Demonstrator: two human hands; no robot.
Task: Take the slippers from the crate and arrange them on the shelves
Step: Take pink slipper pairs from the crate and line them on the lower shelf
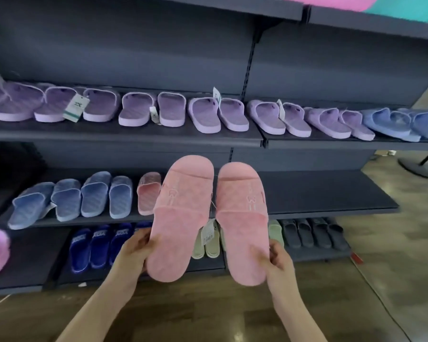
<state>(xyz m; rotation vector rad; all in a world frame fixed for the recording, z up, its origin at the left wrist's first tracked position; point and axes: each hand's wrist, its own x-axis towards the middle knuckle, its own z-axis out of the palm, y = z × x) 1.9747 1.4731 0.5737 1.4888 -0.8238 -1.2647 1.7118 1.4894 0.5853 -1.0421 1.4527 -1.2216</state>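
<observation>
1. My left hand (136, 245) has its fingers curled round the heel of the left pink slipper (181, 218). My right hand (278, 257) grips the heel of the right pink slipper (242, 223) the same way.
2. The pair hangs in front of the middle shelf (319, 193), toes to 12 o'clock, straps facing me, and a hang tag (208, 233) dangles between them.
3. Step in hand, as I judge it, is shelving this pair. The shelved pink slipper (148, 193) sits at 10 o'clock and bare shelf lies at 2 o'clock. I should go in toes first, keep both level, and set the heels flush with the row.
4. Around the pair are lilac slippers (139, 109) at 12 o'clock, light-blue slippers (94, 193) at 9, navy slippers (99, 245) at 8, green slippers (211, 250) partly hidden behind the pair, and dark grey slippers (314, 233) at 4.
5. Hindrances are the upper shelf lip (134, 138) overhead and the neighbouring pink slipper. The crate is not in view.
</observation>
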